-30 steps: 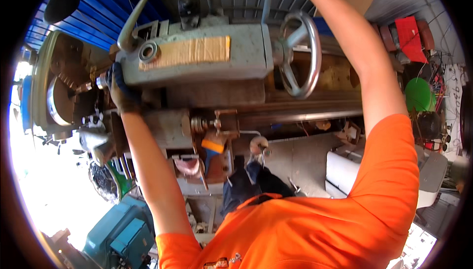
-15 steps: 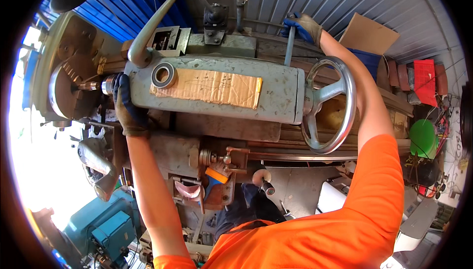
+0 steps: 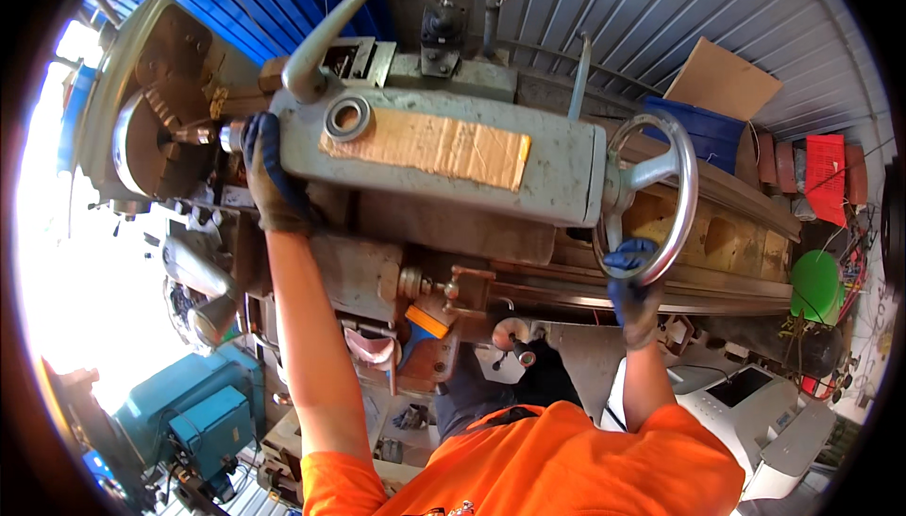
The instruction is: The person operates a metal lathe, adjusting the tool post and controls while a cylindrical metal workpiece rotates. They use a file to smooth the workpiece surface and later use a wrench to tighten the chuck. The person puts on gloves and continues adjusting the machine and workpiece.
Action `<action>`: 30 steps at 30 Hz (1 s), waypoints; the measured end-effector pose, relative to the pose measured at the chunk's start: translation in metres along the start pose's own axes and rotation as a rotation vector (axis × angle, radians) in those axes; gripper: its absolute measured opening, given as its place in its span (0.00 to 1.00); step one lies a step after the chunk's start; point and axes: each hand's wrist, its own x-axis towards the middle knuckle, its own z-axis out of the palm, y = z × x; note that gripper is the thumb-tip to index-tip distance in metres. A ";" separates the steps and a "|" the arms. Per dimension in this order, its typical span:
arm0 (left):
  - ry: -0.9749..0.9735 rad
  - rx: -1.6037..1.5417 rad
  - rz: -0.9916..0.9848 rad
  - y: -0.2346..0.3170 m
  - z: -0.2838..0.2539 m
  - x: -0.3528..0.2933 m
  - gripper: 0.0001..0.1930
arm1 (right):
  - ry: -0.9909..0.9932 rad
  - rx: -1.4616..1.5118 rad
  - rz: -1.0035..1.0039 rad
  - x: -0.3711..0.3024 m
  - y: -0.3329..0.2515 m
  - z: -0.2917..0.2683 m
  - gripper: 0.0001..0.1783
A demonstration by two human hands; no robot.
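The handwheel (image 3: 653, 172) stands at the right end of the grey tailstock (image 3: 555, 165), its bright rim rising over the bed (image 3: 731, 247). The right hand (image 3: 634, 294), gloved, has its grip hooked on the lower rim, with blue fingertips showing inside the ring and the palm below it. At the other end, the left hand (image 3: 276, 176) lies against the tailstock's nose, fingers bent beside the silver collar (image 3: 231, 135); I cannot tell whether that grip is clenched on the collar or only resting there. A bit (image 3: 193, 135) points from the collar toward the round chuck (image 3: 137, 143). The wheel looks like solid metal, stiff and hard to damage, heavy in itself but carried by its hub, so the hand should need to supply turning force rather than lift. Its polished rim may be slippery if oily, though the gloves should help; the rim, far from the hub, seems the best hold for leverage, with fingers kept clear of the spokes. The collar looks smooth and rigid too, small enough to wrap from the front, but the bit's edges may be sharp, so the hold belongs behind them. On top, a loose-looking bearing (image 3: 347, 118) overlaps the cardboard (image 3: 453, 151); it is probably dense and could slide if jolted
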 end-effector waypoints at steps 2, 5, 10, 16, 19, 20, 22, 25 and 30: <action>-0.069 -0.245 -0.179 -0.007 -0.003 -0.002 0.21 | -0.131 0.111 -0.011 0.007 -0.010 0.003 0.21; 0.080 -1.265 -0.826 0.002 0.000 0.012 0.18 | -0.219 0.338 -0.152 0.017 0.004 0.007 0.34; 0.052 -1.202 -0.869 0.036 0.001 0.019 0.14 | -0.590 0.254 -0.425 0.041 0.050 0.007 0.32; -0.027 -1.099 -0.810 0.046 0.008 0.022 0.19 | -0.729 0.258 -0.521 0.058 0.082 0.011 0.19; -0.064 -1.043 -0.792 0.041 -0.002 0.022 0.23 | -0.637 0.178 -0.537 0.059 0.053 0.005 0.16; -0.032 -1.042 -0.771 0.043 -0.008 0.023 0.23 | -0.616 0.212 -0.504 0.056 0.043 -0.001 0.16; -0.053 -1.097 -0.839 0.056 0.002 0.017 0.25 | -0.569 0.238 -0.395 0.048 0.030 -0.006 0.16; 0.125 -0.867 -0.803 0.087 0.026 0.004 0.22 | -0.467 0.153 -0.566 0.044 0.049 -0.026 0.09; 0.377 -0.788 -0.786 0.129 0.060 -0.015 0.17 | -0.461 0.282 0.088 0.017 0.066 -0.086 0.10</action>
